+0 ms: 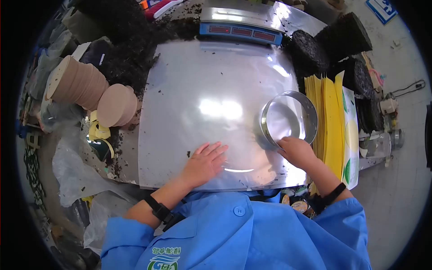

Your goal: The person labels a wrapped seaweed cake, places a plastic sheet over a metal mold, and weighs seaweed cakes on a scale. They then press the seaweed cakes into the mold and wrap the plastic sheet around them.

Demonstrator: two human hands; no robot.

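A shiny round metal ring (pixel 310 114) with a tall wall stands tilted at the right side of a metal sheet (pixel 180 90). My right hand (pixel 297 152) grips its near edge, the fingertips curled over the rim and partly hidden inside. My left hand (pixel 205 163) rests palm down near the front of the sheet, fingers stretched out and slightly spread, with nothing in them. Dark crumbs dot the metal surface around both hands.
A blue scale (pixel 240 33) sits at the back. Loose dark flakes (pixel 130 54) and stacks of round tan discs (pixel 118 105) lie left, above plastic bags (pixel 76 173). Yellow sheets (pixel 328 121) stand at right, near dark round cakes (pixel 344 38).
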